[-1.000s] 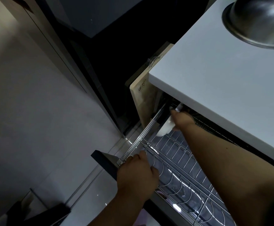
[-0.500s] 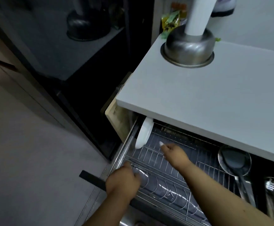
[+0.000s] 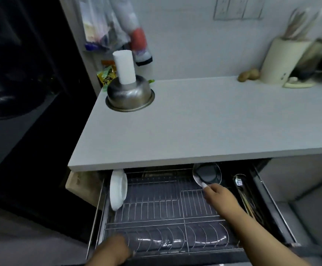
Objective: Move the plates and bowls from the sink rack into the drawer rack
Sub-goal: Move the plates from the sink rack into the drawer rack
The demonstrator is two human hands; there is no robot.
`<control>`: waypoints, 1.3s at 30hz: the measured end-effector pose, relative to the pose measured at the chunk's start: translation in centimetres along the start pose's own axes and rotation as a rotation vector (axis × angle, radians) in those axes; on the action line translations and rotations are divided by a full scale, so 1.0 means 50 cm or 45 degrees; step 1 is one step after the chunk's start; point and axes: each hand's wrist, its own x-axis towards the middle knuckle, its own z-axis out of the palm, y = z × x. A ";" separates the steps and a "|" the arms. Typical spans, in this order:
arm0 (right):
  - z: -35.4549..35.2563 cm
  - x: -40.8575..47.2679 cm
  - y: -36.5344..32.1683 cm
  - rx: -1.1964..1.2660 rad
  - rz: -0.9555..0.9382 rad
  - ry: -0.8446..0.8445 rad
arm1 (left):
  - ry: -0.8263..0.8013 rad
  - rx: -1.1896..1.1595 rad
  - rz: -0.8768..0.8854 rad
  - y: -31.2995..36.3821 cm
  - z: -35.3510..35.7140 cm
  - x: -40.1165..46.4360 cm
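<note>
The round white plate stands on edge at the left end of the wire drawer rack so it can dry, the left hand holds the rack's front edge, and the right hand hangs loose, holding nothing.

Home kitchen. Indicated by: grey countertop with an upturned steel mixing bowl, a utensil holder against the wall, wall sockets, snack packets in the corner. Under the counter a pull-out wire dish rack is fitted, with a white plate stood on edge and a skimmer ladle stowed.
</note>
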 end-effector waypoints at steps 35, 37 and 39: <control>-0.967 -0.258 0.567 0.234 0.208 0.947 | 0.074 0.221 1.307 1.269 0.447 -0.335; -1.000 -0.281 0.609 0.257 0.266 1.002 | 0.050 0.286 1.373 1.318 0.486 -0.348; -1.028 -0.302 0.648 0.287 0.325 1.065 | 0.011 0.326 1.436 1.367 0.520 -0.362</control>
